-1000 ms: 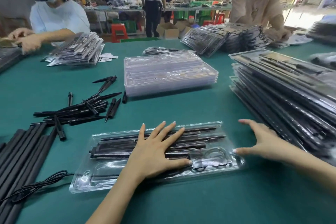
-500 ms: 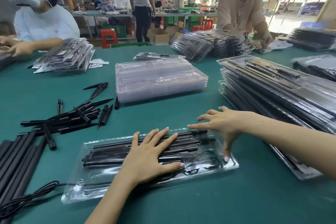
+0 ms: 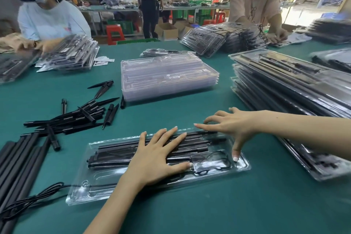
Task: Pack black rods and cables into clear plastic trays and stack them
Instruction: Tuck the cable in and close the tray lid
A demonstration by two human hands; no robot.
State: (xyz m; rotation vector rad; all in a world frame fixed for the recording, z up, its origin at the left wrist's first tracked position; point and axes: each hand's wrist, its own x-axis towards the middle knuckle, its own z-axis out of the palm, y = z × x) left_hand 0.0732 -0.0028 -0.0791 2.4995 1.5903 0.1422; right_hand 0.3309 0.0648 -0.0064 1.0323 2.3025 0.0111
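A clear plastic tray [image 3: 241, 165] is laid flat on the green table [image 3: 228, 205], close to the near edge. Black rods [image 3: 117, 153] are seated lengthwise in its moulded channels, and a coiled black cable [image 3: 218, 159] is held in the pocket at its right end.

The left hand [image 3: 157, 159] is pressed palm-down on the middle of the tray, over the rods; its fingers [image 3: 167, 138] are straight and spread apart, with nothing gripped. The right hand [image 3: 233, 125] is set over the tray's right end. Its fingers [image 3: 204, 126] are loosely bent and apart: the forefinger is laid along the far rim, the thumb is pointed down onto the lid beside the cable pocket, and the other fingertips are held over the table behind the tray. Whether the rim is actually pinched cannot be told.

Loose black rods and spikes [image 3: 72, 118] are heaped on the table to the left, well apart from the tray, with long black tubes [image 3: 17, 163] and a loose cable [image 3: 34, 197] at the lower left. A stack of empty clear trays [image 3: 167, 76] is placed beyond the hands. Packed trays [image 3: 284, 85] are stacked at the right, just beside the right forearm. Other workers are seated across the table with further stacks.
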